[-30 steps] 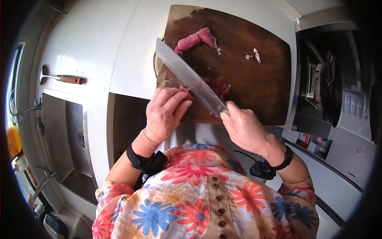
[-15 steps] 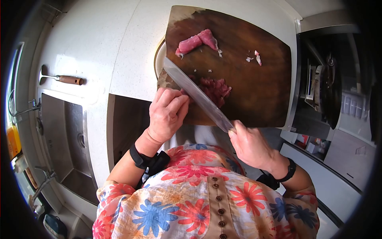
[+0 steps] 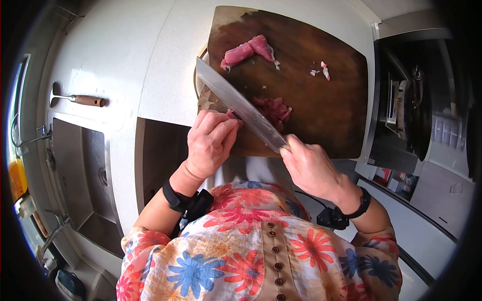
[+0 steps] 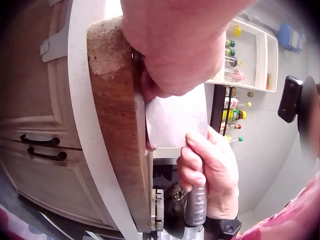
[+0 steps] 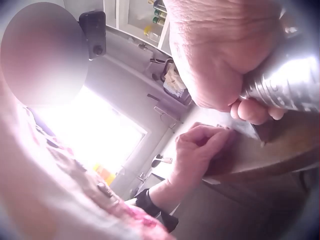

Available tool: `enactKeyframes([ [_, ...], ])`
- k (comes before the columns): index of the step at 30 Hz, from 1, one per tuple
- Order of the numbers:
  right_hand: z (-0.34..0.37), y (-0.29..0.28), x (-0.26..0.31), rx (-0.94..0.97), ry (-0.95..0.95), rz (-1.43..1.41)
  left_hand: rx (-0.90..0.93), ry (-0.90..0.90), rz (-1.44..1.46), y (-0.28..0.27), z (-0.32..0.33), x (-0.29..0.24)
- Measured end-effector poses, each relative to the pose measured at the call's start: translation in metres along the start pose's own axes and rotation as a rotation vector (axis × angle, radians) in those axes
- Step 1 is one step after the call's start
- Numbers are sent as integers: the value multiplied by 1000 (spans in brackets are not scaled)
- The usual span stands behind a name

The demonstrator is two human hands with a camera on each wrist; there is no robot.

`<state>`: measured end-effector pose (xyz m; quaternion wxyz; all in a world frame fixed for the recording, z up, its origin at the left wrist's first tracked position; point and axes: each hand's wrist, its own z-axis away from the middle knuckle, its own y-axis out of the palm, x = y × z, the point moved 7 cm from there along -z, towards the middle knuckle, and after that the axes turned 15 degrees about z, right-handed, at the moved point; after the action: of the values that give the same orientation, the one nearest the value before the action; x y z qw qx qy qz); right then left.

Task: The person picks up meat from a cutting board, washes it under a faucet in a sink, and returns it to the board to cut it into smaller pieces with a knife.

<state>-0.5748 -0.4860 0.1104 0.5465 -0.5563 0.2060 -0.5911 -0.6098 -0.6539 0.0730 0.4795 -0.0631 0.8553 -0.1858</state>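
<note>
Bottle labels [image 4: 233, 115] cannot be read. Mid-frame, the knife [image 3: 238, 103] is gripped by the right hand [image 3: 312, 166], and meat [image 3: 234, 116] is held by the curled left hand [image 3: 210, 141].

The person wears a blouse [image 3: 201, 241] in white and tan cloth, printed with big many-petalled flowers in red, blue, navy and orange. A plain tan placket [image 3: 269, 236] runs down the front, set with round dark-brown buttons [image 3: 275, 250]. The short sleeves [image 3: 145, 238] share the print. Black bands circle the left wrist [image 3: 173, 199] and right wrist [image 3: 362, 203], each with a chunky black module [image 3: 331, 218]. A black oblong device [image 5: 92, 30] with a round lens sits at the head.
</note>
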Motion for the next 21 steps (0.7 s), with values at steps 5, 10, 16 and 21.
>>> enactKeyframes([
  [5, 16, -4, 3, 35, 18, 22, 6, -10, 4, 1, 0, 1],
  [10, 11, 3, 6, 63, 13, 53, 7, 5, 17, 0, 0, 1],
  [16, -44, 9, 26, -17, -59, 138, 27, -2, -6, 0, 0, 0],
  [21, -18, 4, 7, -38, -43, 36, 12, -23, 5, -4, -2, -3],
])
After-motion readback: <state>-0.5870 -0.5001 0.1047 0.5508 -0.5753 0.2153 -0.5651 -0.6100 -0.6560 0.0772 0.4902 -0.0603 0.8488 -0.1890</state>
